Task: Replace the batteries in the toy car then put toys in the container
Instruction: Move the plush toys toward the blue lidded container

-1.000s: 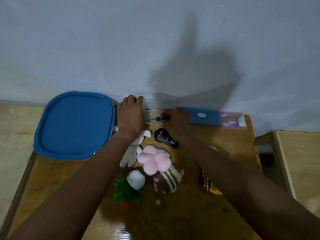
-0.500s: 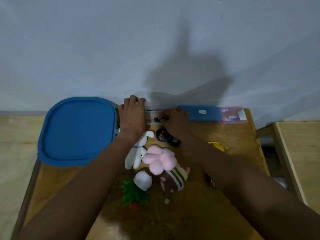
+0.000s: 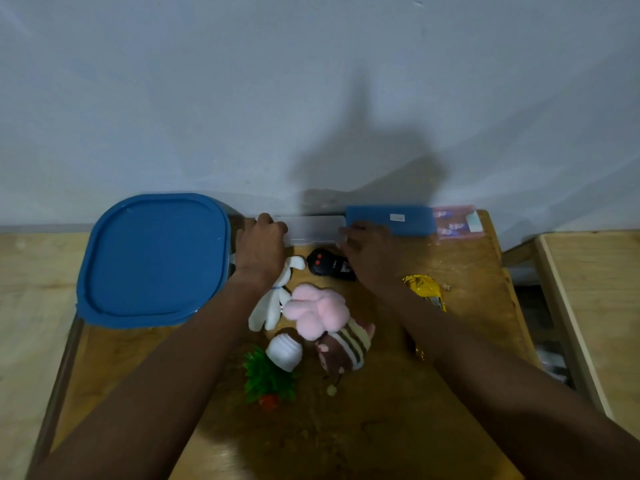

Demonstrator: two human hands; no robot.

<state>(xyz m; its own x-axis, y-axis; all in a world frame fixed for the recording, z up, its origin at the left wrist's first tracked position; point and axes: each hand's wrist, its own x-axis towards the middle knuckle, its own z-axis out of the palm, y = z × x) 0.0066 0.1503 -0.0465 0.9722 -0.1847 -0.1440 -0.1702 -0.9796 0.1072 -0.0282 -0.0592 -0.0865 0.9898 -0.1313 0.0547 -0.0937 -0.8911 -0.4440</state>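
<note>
At the far edge of the table (image 3: 478,265), the left hand (image 3: 259,247) grips the clear box (image 3: 311,230) by its left end. I cannot tell the right hand's (image 3: 367,254) grip. The black toy car (image 3: 327,265) lies between them, just nearer than the fingers (image 3: 265,220).

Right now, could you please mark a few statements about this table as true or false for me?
1. The blue-lidded container stands left of both hands. True.
2. The right hand holds the black toy car. False: the car lies on the table, and that hand is at the clear case.
3. The left hand grips the clear case's left end. True.
4. The pink plush is inside the container. False: it lies on the table beside the white bunny.
</note>
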